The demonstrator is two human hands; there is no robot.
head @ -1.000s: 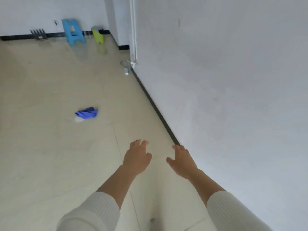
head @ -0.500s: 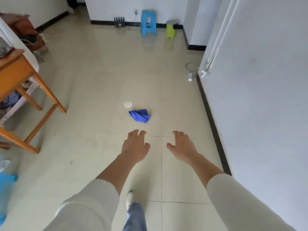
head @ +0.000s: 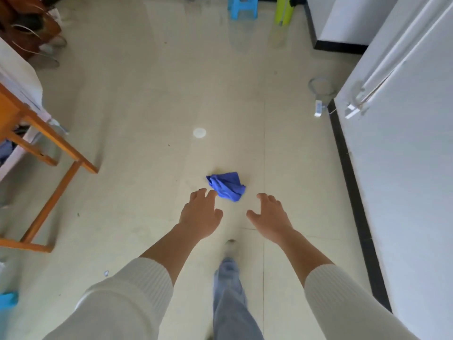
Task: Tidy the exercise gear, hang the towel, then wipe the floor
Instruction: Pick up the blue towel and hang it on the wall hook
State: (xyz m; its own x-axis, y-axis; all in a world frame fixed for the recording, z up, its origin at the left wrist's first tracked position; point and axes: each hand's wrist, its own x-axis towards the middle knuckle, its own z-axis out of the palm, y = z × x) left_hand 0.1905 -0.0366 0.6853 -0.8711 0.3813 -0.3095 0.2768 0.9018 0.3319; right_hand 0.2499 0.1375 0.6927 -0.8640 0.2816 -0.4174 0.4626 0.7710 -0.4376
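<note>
Head camera shows both hands empty: the left hand (head: 199,215) and the right hand (head: 269,217) reach forward and down with fingers loosely spread, grasping nothing. Just beyond their fingertips, and between them, the crumpled blue cloth (head: 226,185) lies on the pale tiled floor (head: 147,106). The left fingertips overlap its near edge in the picture, but the hands seem to be above it, and contact cannot be told for certain. One leg in jeans (head: 230,290) is set forward toward the cloth.

Judging by the task, this cloth is what the floor gets wiped with, and picking it up is the step in hand. The glossy tiles could be slick, so a hurried stoop or a foot landing on the cloth might slide. A one-handed snatch at so loose a bunch may catch only a fold and leave the rest trailing. A small white disc (head: 199,132) lies farther ahead and could be swept along unnoticed.

As for containers, a yellow-green bin (head: 284,11) stands near the far wall beside a blue stool (head: 242,7); its contents are out of view.
</note>
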